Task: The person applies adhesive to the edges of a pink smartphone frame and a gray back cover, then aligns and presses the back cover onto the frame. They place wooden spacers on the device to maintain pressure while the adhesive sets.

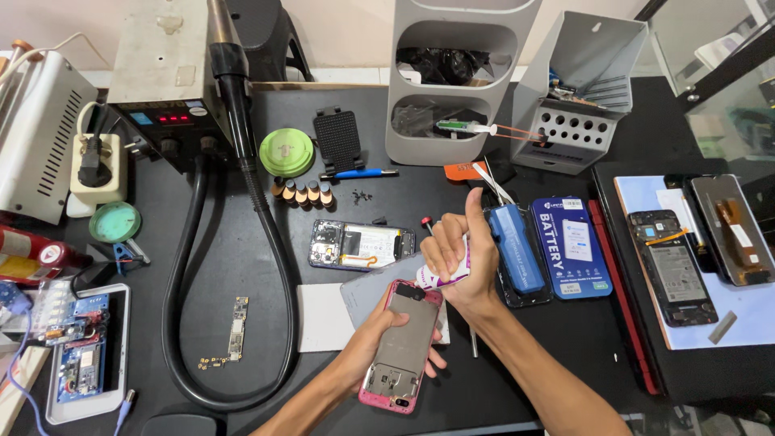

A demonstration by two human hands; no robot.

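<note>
Over a cluttered black surface (242, 266), the left hand (373, 345) cradles a pink-framed phone (401, 347) with its back cover off, while the right hand (464, 257), thumb raised, grips a small white-and-purple bottle (449, 274) above its top edge. An opened phone (361, 245) lies just beyond; a blue battery box (570, 248) sits to the right.

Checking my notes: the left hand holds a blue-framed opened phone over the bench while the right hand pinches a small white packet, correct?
Not quite: the head view shows the opened phone in the left hand has a pink frame, not blue. The right hand does pinch a small white packet.
</note>
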